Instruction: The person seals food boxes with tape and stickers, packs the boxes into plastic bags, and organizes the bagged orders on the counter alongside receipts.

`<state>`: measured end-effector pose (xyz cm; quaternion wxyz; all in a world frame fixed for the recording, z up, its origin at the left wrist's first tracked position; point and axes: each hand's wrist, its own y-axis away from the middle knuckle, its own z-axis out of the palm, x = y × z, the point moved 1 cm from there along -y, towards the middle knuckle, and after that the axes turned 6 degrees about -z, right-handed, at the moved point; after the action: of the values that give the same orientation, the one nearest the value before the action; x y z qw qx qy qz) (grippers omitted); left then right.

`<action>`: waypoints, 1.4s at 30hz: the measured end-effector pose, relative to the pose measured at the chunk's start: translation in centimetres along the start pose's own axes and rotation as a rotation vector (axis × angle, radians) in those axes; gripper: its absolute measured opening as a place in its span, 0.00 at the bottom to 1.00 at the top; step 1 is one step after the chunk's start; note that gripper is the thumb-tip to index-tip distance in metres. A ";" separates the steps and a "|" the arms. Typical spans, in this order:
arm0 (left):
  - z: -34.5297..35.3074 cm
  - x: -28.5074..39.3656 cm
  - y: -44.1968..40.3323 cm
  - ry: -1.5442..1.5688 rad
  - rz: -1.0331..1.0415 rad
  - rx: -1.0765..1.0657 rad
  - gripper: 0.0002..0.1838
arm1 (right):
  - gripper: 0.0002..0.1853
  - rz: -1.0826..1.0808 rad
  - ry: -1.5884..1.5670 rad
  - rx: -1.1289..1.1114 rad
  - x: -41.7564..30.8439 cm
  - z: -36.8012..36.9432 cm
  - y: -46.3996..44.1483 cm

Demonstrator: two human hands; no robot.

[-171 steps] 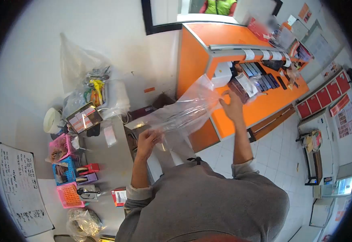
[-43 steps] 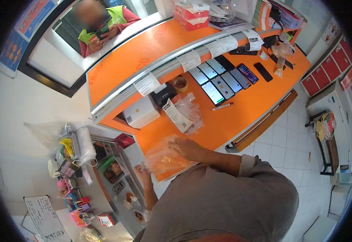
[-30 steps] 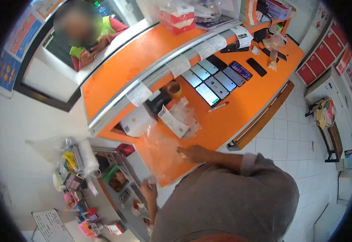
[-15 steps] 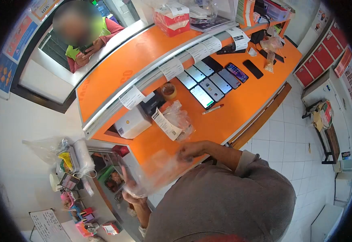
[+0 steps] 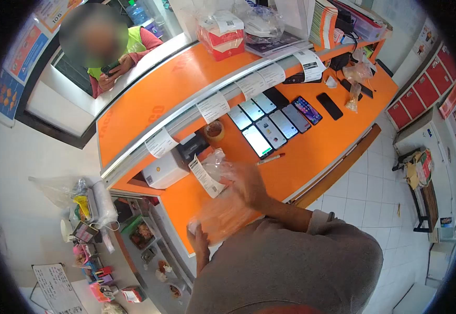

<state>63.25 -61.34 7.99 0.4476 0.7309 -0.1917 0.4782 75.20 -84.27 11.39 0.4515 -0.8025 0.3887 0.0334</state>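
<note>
- Pinching clear bag [image 5: 223, 214] by near edge w/ L hand [image 5: 198, 239], fingers nearly closed.
- Reaching over far part w/ R hand [image 5: 251, 186], nr receipt [image 5: 205, 178]; can't tell how open or if gripping.
- Spread out over orange counter [image 5: 178, 209], apparently unfilled, w/ nothing seen sealed.
- Blurred: bag mouth, R fingertips.

"105" on wall poster [image 5: 54, 15]; counter lettering [image 5: 156, 114] unclear.

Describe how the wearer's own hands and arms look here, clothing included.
Both the left hand and the blurred right hand appear ungloved. The wearer has a plain grey-brown top; its right sleeve ends partway down the forearm in a paler cuff. The left cuff can't be made out.
</note>
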 end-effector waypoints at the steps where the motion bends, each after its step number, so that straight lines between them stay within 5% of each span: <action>1: 0.6 -0.1 0.0 0.051 -0.108 -0.045 0.14 | 0.15 -0.075 -0.124 -0.288 -0.9 0.6 0.7; 3: 1.7 -0.9 -0.1 0.158 -0.326 -0.134 0.14 | 0.13 -0.095 -0.354 -1.057 -3.0 1.8 2.3; 6: 1.5 -3.3 -0.2 0.008 -0.188 -0.223 0.14 | 0.16 0.179 -0.409 -0.745 1.5 9.6 9.4; 8: 1.7 -3.4 0.3 -0.051 -0.159 -0.125 0.14 | 0.17 -0.070 -0.488 -0.605 0.9 9.5 8.4; 10: 0.2 -3.7 0.5 -0.012 -0.206 -0.044 0.15 | 0.17 -0.240 -0.713 -0.766 1.1 7.4 5.2; 13: -3.1 -5.9 0.1 0.147 -0.235 -0.049 0.15 | 0.13 0.201 -0.950 -0.426 7.3 -4.1 -7.4; 14: -3.5 -5.7 0.5 0.094 -0.236 -0.041 0.17 | 0.11 0.282 -0.716 0.110 10.9 -6.4 -9.7; 16: -3.4 -4.9 1.2 0.122 -0.249 0.044 0.16 | 0.11 0.258 -0.138 0.809 19.9 -10.6 -12.5; 17: -3.6 -5.0 1.2 0.119 -0.252 0.068 0.16 | 0.12 0.312 0.157 0.791 22.2 -12.1 -14.0; 22: -6.2 -6.1 0.5 0.149 -0.268 0.001 0.14 | 0.16 0.528 -0.186 0.208 28.5 -14.7 -15.0; 23: -7.0 -6.5 0.4 0.154 -0.272 0.000 0.14 | 0.18 0.267 -0.198 0.339 30.3 -16.8 -16.4; 24: -7.8 -6.9 0.3 0.169 -0.273 0.003 0.14 | 0.17 0.290 -0.084 0.445 27.9 -20.2 -17.8; 25: -8.5 -7.2 0.2 0.188 -0.274 0.008 0.14 | 0.18 0.476 -0.801 0.826 19.6 -22.2 -21.8; 26: -9.3 -7.5 0.1 0.240 -0.272 -0.005 0.13 | 0.18 0.043 -1.581 0.570 16.2 -23.3 -24.0; 27: -10.1 -7.9 0.0 0.265 -0.267 0.001 0.13 | 0.18 -0.234 -2.001 0.384 14.3 -22.3 -25.6; 28: -10.8 -8.1 -0.3 0.286 -0.263 0.006 0.13 | 0.18 -0.423 -2.382 0.071 12.4 -21.3 -27.2; 29: -11.7 -8.1 -0.7 0.304 -0.258 0.007 0.14 | 0.17 -0.397 -2.475 -0.043 10.8 -18.5 -29.5; 31: -13.5 -8.2 -1.4 0.337 -0.253 -0.009 0.14 | 0.22 -0.018 -2.019 0.067 9.2 -11.7 -33.9; 33: -15.8 -8.9 -1.8 0.396 -0.217 -0.014 0.13 | 0.27 0.303 -1.420 -0.227 6.4 -2.7 -36.9; 36: -20.0 -9.5 -1.6 0.394 -0.236 0.058 0.13 | 0.39 -0.040 -0.648 -0.874 0.7 11.4 -39.8; 37: -21.4 -10.3 -2.2 0.402 -0.238 0.074 0.13 | 0.42 -0.217 -0.457 -0.924 1.6 16.0 -40.6; 42: -29.8 -13.7 -3.3 0.434 -0.323 0.083 0.12 | 0.41 -0.256 -0.071 -0.695 5.9 27.0 -44.6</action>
<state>43.43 -36.67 -1.31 0.5184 0.6500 0.0476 0.5536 116.51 -54.50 24.24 0.1659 -0.9483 0.2347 0.1345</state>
